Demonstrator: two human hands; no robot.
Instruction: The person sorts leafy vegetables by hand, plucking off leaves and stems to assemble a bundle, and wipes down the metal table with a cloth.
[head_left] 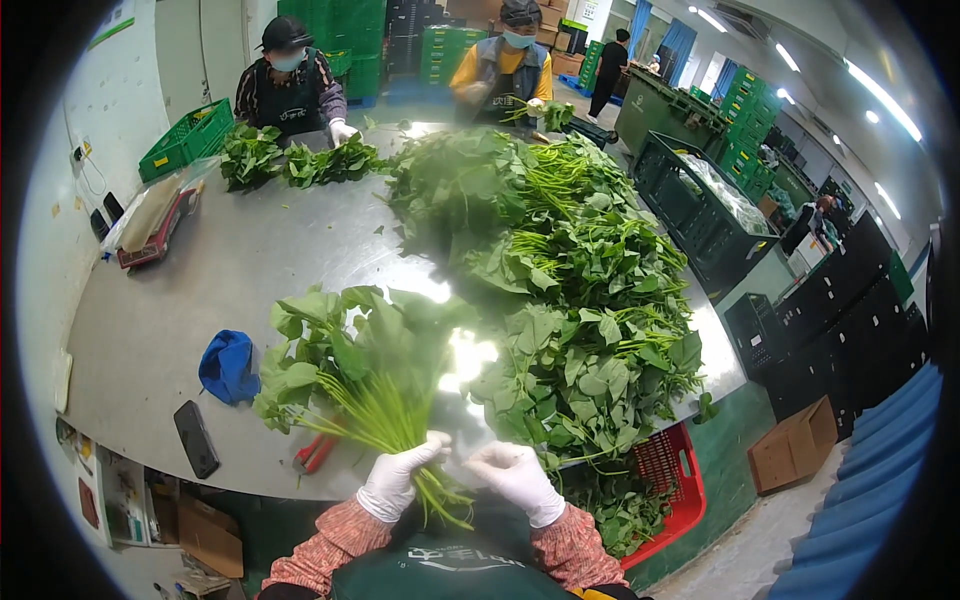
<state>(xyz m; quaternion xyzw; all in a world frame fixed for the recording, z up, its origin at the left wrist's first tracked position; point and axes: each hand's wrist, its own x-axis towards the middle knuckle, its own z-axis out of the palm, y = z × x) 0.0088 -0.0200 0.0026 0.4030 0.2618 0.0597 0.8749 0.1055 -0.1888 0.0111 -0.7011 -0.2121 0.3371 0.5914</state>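
Observation:
My white-gloved left hand (398,478) is closed around the stems of a bunch of leafy greens (385,410), just inside the table's near edge. The leaves fan out away from me, and the cut stem ends poke out below the fist. Close to its right, my gloved right hand (520,482) has its fingers curled into a pinch; whatever lies between them, if anything, is too small to make out. A big heap of the same greens (590,340) covers the table's right side. Partly under the bunch lies a red-handled tool (316,454).
A phone (196,440), a blue cloth (229,367) and a scale (160,230) rest on the metal table (330,230) at left. Below its right edge stands a red basket (690,485) with greens. Two co-workers handle greens across the table. A dark crate (700,225) stands right.

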